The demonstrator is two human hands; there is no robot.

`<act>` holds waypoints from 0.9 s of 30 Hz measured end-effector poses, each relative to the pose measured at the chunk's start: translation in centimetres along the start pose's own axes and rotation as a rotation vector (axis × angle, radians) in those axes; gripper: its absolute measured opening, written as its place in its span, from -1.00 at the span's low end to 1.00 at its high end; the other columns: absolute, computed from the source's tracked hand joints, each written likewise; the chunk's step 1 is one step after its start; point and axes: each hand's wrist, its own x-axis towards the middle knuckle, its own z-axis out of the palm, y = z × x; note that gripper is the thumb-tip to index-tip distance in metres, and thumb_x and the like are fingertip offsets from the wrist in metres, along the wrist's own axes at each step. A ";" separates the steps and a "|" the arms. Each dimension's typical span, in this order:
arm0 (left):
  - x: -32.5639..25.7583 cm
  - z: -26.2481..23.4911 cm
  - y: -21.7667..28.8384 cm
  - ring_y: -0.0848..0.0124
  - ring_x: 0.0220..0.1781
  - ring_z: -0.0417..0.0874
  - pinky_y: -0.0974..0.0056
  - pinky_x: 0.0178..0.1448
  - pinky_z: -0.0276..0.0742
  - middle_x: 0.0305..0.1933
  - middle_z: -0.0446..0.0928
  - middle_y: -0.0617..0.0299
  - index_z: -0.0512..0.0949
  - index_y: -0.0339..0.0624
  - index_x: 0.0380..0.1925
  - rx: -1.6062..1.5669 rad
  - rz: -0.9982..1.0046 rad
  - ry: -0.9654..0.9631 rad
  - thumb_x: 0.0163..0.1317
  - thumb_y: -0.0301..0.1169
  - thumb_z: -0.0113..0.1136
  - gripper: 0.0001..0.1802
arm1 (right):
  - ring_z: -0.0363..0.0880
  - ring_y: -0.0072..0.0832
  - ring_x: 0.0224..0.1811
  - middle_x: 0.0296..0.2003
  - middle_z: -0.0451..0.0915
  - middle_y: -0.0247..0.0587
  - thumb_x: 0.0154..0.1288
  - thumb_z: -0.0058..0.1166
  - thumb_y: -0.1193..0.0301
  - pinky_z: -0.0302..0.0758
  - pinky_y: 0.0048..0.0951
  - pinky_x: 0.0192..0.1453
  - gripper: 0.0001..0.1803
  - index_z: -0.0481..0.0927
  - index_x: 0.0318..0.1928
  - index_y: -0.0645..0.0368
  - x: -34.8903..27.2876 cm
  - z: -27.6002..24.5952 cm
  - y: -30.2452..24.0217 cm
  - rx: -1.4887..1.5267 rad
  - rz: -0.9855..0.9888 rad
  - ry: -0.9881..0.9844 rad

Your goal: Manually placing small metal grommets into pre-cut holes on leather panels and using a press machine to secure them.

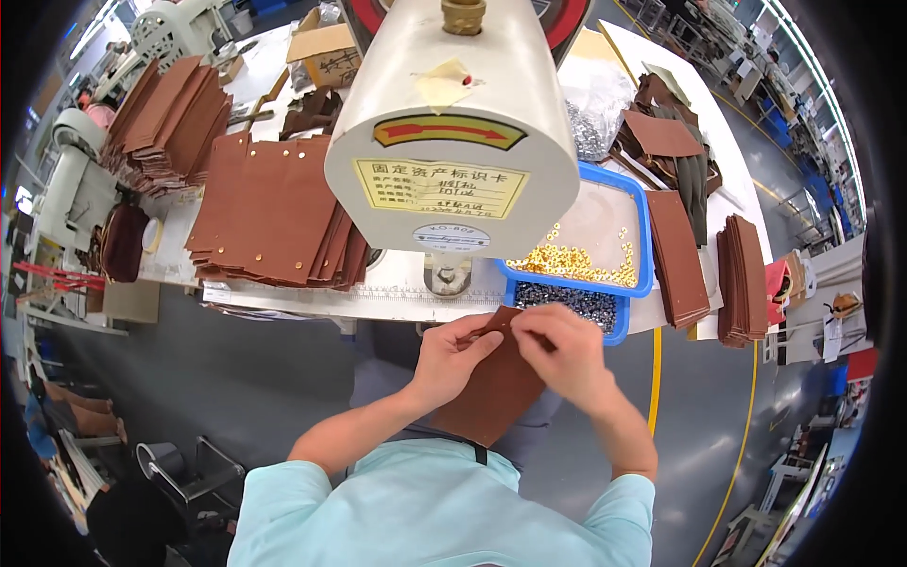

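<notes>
A brown leather piece point(493, 392) hangs tilted over my lap, just off the table's front edge. My left hand point(453, 357) is closed on its left edge, thumb on top. With its fingers pinched at the leather's upper right corner, my right hand point(565, 352) hides whatever small thing may be between them. Just beyond the right hand are a blue tray point(645, 231) of gold-coloured rivet parts point(557, 265) and a blue tray point(619, 326) of dark metal pieces point(573, 304). A white riveting machine point(449, 104) stands straight ahead of my hands.
On the table's left lie brown leather pieces with gold studs point(265, 213) and a taller leather stack point(170, 118). To the right are more leather stacks point(678, 255) point(742, 279) and a clear plastic bag point(597, 113). A ruler strip point(397, 300) runs along the front edge.
</notes>
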 end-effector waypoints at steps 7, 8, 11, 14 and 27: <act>-0.8 0.6 -0.3 0.55 -0.02 0.68 0.37 0.11 0.62 0.02 0.73 0.26 0.61 -0.22 0.23 0.101 0.028 -0.073 0.46 -0.42 0.24 -0.63 | 0.65 -0.49 -0.26 -0.12 0.60 -0.24 0.20 0.36 0.62 0.60 -0.50 -0.29 -0.85 0.73 -0.21 0.22 -2.3 0.4 -0.3 0.076 0.136 0.013; -0.8 0.6 -0.3 0.55 -0.02 0.68 0.37 0.11 0.62 0.02 0.73 0.26 0.61 -0.22 0.23 0.101 0.025 -0.078 0.46 -0.42 0.24 -0.63 | 0.60 -0.59 -0.28 -0.09 0.56 -0.26 0.21 0.35 0.64 0.56 -0.58 -0.32 -0.86 0.72 -0.21 0.23 -2.3 0.3 -0.2 0.071 0.122 0.023; -1.0 0.3 0.0 0.56 -0.03 0.70 0.38 0.07 0.63 0.02 0.75 0.23 0.62 -0.20 0.22 0.183 0.050 -0.110 0.45 -0.40 0.27 -0.63 | 0.63 -0.49 -0.34 -0.15 0.65 -0.23 0.19 0.38 0.58 0.57 -0.51 -0.34 -0.85 0.72 -0.22 0.19 -2.7 0.8 -0.3 0.154 0.197 0.072; -1.5 0.1 0.5 0.53 -0.07 0.74 0.38 0.01 0.65 0.00 0.77 0.18 0.65 -0.18 0.18 0.433 0.162 -0.099 0.41 -0.39 0.30 -0.64 | 0.60 -0.55 -0.41 -0.26 0.69 -0.25 0.20 0.40 0.55 0.52 -0.56 -0.37 -0.87 0.73 -0.24 0.16 -3.4 0.6 -1.0 0.262 0.462 0.027; -2.2 -1.8 -0.3 0.32 -0.35 0.77 0.33 -0.24 0.68 -0.26 0.74 0.13 0.71 -0.21 -0.22 0.677 0.461 -0.160 0.21 -0.48 0.45 -0.84 | 0.71 -0.23 -0.30 -0.08 0.70 -0.11 0.22 0.34 0.50 0.64 -0.25 -0.20 -0.72 0.73 -0.03 0.20 -2.6 -0.1 6.5 -0.282 0.219 -0.030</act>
